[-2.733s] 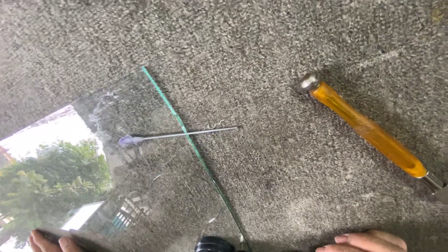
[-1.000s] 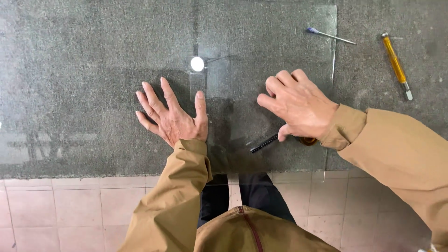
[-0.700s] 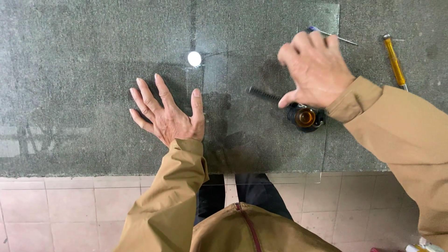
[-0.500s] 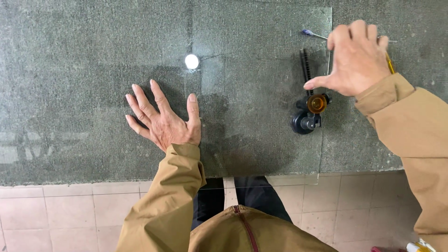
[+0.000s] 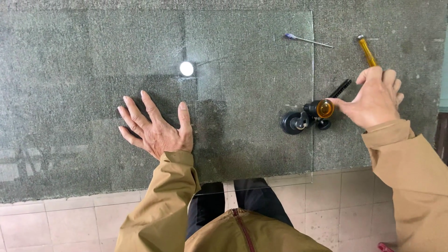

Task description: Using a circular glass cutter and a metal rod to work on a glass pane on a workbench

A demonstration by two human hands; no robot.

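Left grip (image 5: 156, 130) spread wide, fingers fanned, palm flat down on the glass sheet (image 5: 252, 56), holding nothing. Right grip (image 5: 373, 100) partly curled, thumb and forefinger tips pinched at the amber knob (image 5: 325, 108) of a black tool with a round suction base (image 5: 293, 122); hard to tell whether truly clamped on the knob or only touching it. Black arm (image 5: 340, 87) of the same tool angled up and right, passing under the right fingers. Tool seated on the glass just inside its right edge.

Glass sheet lying flat on a grey carpeted surface (image 5: 70, 46), near edge overhanging the surface toward the body, right edge running straight up and down. Bright round reflection (image 5: 186, 68) on the glass above the left grip.

Thin metal pin with a bluish head (image 5: 308, 41) lying across the glass's right edge near the top corner. Yellow-handled tool (image 5: 367, 50) on the carpet just above the right grip, off the glass, its lower end hidden behind the fingers. Tan jacket sleeves (image 5: 172, 196) on both arms, pale tiled floor (image 5: 46, 224) below.
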